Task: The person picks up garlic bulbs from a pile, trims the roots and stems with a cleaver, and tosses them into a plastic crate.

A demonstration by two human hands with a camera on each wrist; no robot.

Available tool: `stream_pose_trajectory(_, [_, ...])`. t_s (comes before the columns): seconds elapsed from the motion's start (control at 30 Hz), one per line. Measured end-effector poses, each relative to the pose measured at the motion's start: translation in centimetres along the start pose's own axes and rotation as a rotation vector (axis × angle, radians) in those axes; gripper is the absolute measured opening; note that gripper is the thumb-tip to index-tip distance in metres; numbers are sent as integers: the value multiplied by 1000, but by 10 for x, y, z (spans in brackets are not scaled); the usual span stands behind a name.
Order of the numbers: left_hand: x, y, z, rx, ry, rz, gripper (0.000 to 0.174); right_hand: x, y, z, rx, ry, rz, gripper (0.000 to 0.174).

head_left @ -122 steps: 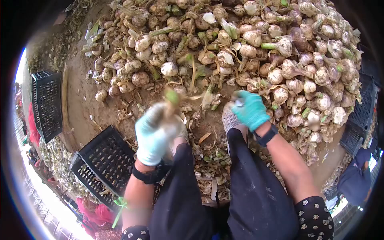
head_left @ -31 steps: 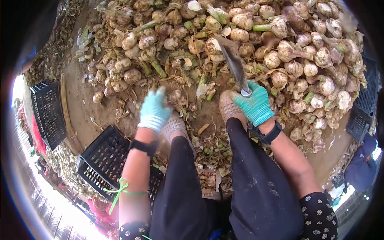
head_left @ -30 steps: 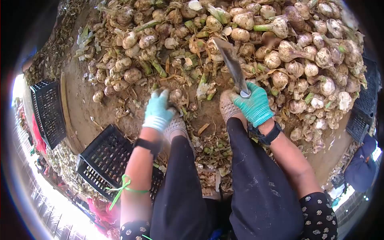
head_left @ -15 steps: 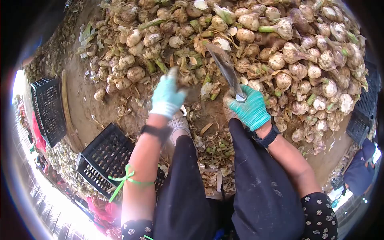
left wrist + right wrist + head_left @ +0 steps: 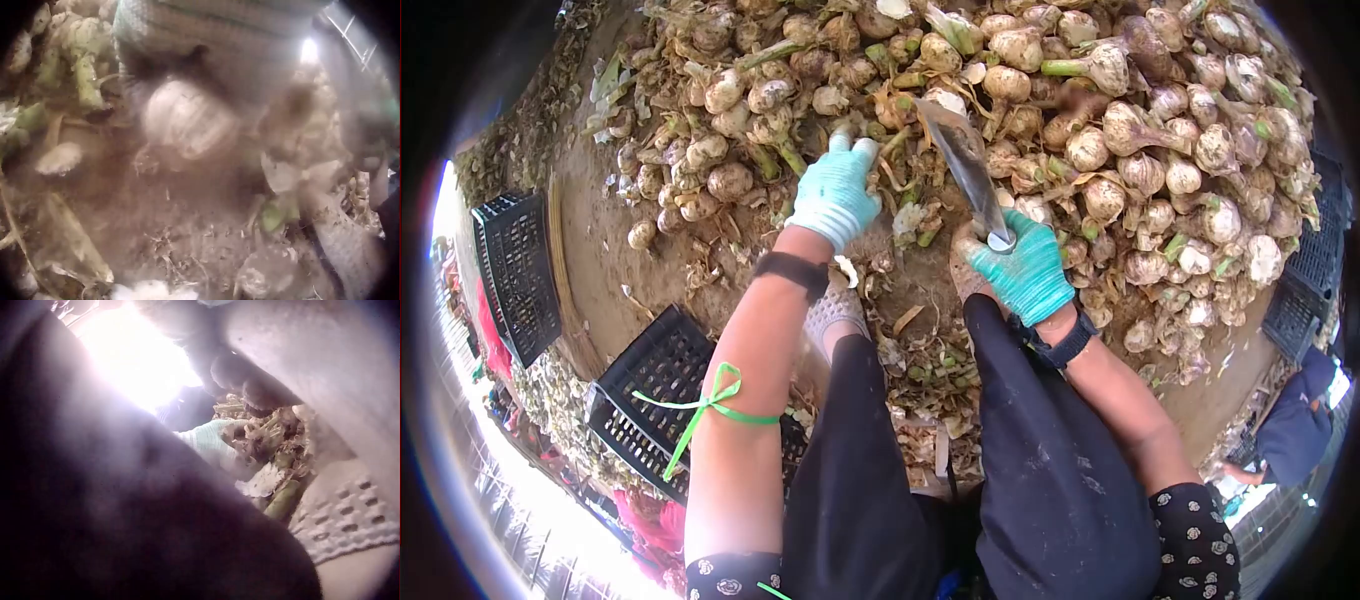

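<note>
Under the left palm: garlic bulb, at the near edge of the garlic heap, just below the glove.
Left hand: gloved, fingers bent down over the bulb; whether they gripped it could not be told, as the wrist view was blurred.
Right hand: gloved, fingers curled round the handle of a knife, blade pointing away over the heap.
Black crate: stood to the person's left, apart from the heap.

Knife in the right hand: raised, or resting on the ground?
Raised: the right hand grips the knife, its blade slanting away from the person above the garlic pile.
</note>
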State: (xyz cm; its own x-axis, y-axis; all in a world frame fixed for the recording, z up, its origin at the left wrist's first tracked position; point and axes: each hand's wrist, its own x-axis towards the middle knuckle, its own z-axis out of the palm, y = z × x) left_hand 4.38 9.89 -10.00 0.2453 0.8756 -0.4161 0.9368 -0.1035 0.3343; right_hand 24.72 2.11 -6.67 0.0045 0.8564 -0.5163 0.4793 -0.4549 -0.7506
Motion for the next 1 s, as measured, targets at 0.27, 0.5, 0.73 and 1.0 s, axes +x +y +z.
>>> stream_pose_trajectory(0.27, [-80, 15, -6, -472, 58, 153, 42, -2, 14, -10, 138, 63, 33, 31])
stream_pose_trajectory(0.5, [-85, 29, 56, 63, 74, 310, 40, -9, 1, -5, 47, 50, -79, 29])
stream_pose_trajectory(0.73, [-118, -4, -87, 3, 444, 157, 37, -8, 4, -17, 147, 27, 12, 26])
stream_pose_trajectory(1.0, [-351, -177, -175, 585, 334, -824, 55, -7, -3, -24, 59, 88, 25, 31])
